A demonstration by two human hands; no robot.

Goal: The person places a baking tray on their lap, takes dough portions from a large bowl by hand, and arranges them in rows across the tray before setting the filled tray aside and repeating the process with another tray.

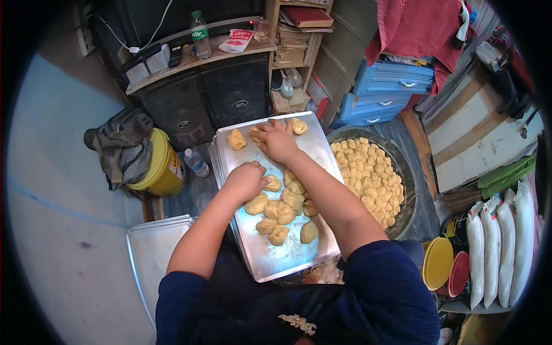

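A metal sheet pan, top of a stack, holds several lumps of yellow dough, clustered mostly in its middle. My left hand is curled on a dough piece at the pan's left-middle, its fingertips partly hidden. Higher up, my right hand has its fingers bent over another dough piece near the far edge, covering much of it. Single lumps sit either side of it, at the top left and top right.
Right of the pan stands a large round basin full of dough pieces. More trays lie lower left. A yellow bucket, water bottle and black cabinet are beyond. Blue drawers, white sacks and buckets line the right.
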